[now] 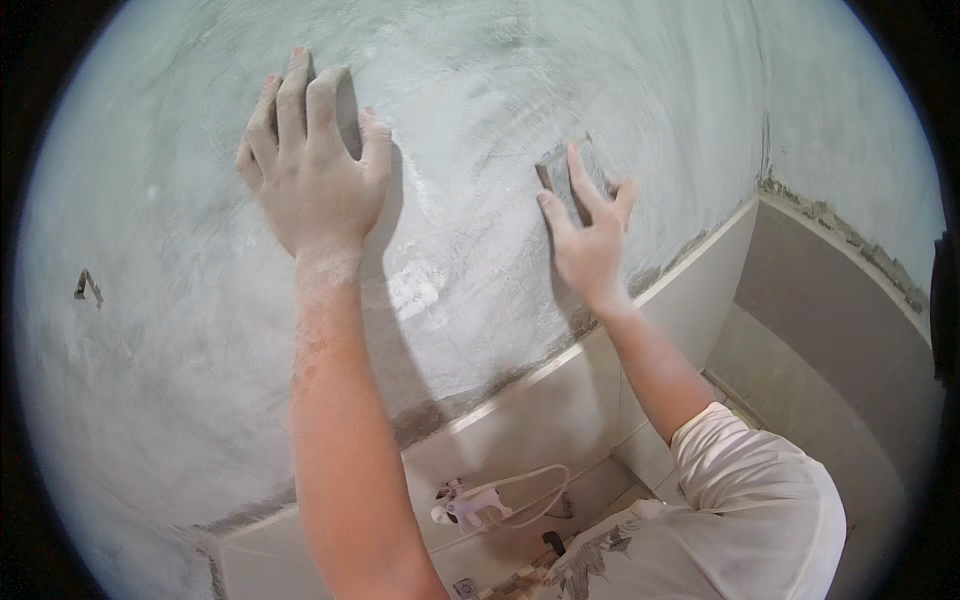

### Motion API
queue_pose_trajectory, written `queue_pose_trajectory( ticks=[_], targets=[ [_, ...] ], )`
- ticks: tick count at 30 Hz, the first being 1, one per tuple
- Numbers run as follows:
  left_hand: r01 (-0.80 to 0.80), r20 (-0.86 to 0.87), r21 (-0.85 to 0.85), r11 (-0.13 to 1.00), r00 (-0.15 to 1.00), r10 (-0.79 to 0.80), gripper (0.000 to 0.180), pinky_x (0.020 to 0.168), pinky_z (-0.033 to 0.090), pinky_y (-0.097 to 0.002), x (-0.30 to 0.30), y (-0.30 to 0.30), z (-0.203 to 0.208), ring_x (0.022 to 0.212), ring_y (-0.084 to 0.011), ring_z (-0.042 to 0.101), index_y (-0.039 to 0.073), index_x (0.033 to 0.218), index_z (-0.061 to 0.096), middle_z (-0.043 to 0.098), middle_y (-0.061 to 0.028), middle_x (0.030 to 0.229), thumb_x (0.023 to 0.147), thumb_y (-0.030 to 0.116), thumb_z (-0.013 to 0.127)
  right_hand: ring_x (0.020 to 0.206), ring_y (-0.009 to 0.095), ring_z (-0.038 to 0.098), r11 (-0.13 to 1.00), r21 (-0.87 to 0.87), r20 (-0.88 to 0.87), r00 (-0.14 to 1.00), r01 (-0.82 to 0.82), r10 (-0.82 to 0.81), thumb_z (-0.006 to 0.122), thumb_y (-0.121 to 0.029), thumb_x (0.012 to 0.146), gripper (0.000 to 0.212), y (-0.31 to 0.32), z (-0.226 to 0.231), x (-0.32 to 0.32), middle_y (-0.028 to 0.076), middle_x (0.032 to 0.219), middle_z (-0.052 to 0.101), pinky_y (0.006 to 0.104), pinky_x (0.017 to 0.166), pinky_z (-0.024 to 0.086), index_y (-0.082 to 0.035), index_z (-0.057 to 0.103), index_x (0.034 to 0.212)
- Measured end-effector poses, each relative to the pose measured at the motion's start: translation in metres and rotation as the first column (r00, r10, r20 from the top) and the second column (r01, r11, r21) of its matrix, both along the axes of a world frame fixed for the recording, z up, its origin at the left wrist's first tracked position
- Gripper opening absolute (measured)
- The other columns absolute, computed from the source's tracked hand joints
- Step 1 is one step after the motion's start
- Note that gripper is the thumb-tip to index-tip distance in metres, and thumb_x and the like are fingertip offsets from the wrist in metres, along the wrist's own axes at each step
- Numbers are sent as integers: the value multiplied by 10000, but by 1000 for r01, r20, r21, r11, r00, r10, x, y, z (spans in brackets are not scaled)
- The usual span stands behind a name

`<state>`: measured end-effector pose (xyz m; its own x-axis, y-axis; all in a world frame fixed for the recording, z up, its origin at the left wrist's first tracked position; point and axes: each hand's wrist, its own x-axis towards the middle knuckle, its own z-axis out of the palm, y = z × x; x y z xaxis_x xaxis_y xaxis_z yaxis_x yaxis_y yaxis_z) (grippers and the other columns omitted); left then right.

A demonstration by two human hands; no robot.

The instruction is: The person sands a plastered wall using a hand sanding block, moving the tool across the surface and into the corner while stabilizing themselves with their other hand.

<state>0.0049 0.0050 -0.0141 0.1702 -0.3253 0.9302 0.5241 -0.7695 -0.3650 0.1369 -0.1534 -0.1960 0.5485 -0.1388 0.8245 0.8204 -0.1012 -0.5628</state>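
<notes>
A grey-green plastered wall (480, 60) fills most of the view, with swirled marks and pale dusty patches. My left hand (315, 165) lies against it, dusty, fingers stretched and slightly apart, holding nothing. Farther right, my right hand (593, 235) presses a flat grey sanding block (545, 178) to the plaster. The block's dark left edge shows beside the thumb; most of the rest is hidden by the fingers or blends into the wall.
Pale tiles (590, 375) line the wall below a rough plaster edge. A corner with another plastered wall (840, 110) stands at right. Lower down hang a purple-and-white fixture (478, 505) and a pale hose (530, 470). A small bent dark piece (85, 284) sticks out at far left.
</notes>
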Motion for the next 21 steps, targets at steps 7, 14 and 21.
queue_pose_trajectory(
  ticks=[7, 14, 21],
  targets=[
    [-10, 408, -432, 902, 890, 206, 567, 1280, 196, -593, -4, -10, -50, 1611, -368, 252, 208, 1576, 459, 328, -131, 1732, 1070, 450, 542, 1108, 390, 577, 894, -446, 250, 952, -48, 176, 848, -288, 875, 597, -18, -26, -12, 219, 1205, 552, 449, 921, 542, -337, 693, 1450],
    [179, 483, -638, 749, 851, 207, 736, 1290, 149, -592, 58, -51, -104, 1639, -409, 168, 51, 1650, 299, 226, -232, 1756, 1013, 302, 569, 1109, 376, 554, 962, -272, 164, 986, 23, 23, 834, -263, 901, 602, -13, -21, 1, 197, 1192, 539, 444, 963, 507, -249, 671, 1480],
    [367, 394, -439, 820, 899, -191, 955, 1306, 119, -600, 51, -41, 8, 1655, -396, 106, 104, 1705, 181, 181, -225, 1771, 924, 297, 696, 1092, 345, 595, 947, -318, 178, 984, 35, 24, 839, -288, 905, 610, -16, -21, 2, 174, 1218, 524, 435, 897, 550, -279, 662, 1488]
  ],
)
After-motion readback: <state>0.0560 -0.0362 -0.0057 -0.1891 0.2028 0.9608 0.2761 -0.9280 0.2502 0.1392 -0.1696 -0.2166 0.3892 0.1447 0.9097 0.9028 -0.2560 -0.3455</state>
